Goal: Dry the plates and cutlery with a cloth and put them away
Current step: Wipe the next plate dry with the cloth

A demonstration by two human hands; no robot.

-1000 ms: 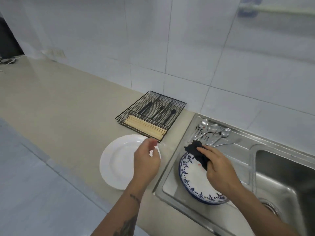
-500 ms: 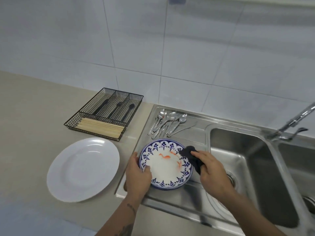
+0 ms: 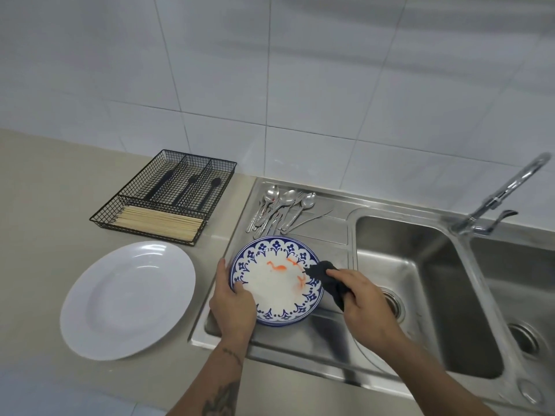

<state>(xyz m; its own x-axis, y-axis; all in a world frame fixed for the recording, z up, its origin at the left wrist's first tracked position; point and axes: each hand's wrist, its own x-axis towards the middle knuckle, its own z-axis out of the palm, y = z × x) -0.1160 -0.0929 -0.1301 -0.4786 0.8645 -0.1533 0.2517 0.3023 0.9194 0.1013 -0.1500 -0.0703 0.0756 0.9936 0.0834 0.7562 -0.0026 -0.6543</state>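
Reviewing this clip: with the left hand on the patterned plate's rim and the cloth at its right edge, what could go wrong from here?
1. The patterned plate shows orange smears; the cloth in the right hand may spread them instead of drying.
2. The left hand grips only the near rim, so the plate could slip on the steel drainboard.
3. Wiping outward could nudge the cutlery lying just behind.

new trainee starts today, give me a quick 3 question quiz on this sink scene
1. True or false: the white plate lies on the counter.
2. What does the right hand hold? A sponge; B dark cloth; C spoon.
3. Which hand grips the blue-rimmed plate?

Key: 1 true. 2 B. 3 the left hand, at the plate's left edge.
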